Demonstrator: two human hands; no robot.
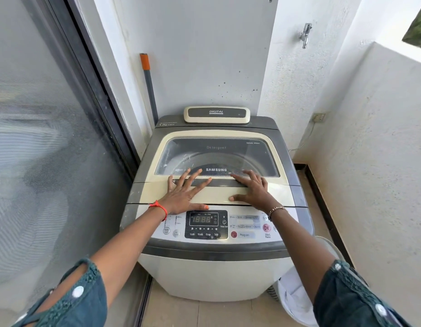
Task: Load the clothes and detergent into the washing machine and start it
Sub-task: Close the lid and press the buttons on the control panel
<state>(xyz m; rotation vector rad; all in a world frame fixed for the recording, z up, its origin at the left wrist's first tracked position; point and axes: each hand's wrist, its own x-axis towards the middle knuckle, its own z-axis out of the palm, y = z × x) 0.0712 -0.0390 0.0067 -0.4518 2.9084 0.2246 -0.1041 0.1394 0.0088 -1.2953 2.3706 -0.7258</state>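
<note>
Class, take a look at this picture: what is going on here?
A person stands at a top-loading washing machine, with the left hand and right hand resting on its closed lid. The control panel display shows digits. Whether clothes are inside cannot be told.

A cream-and-grey Samsung top-loading washing machine stands upright. Its folding lid, with a tinted glass window, lies shut and flat on top of the machine. The control panel runs along the machine's front edge, and its display shows lit digits.
</note>
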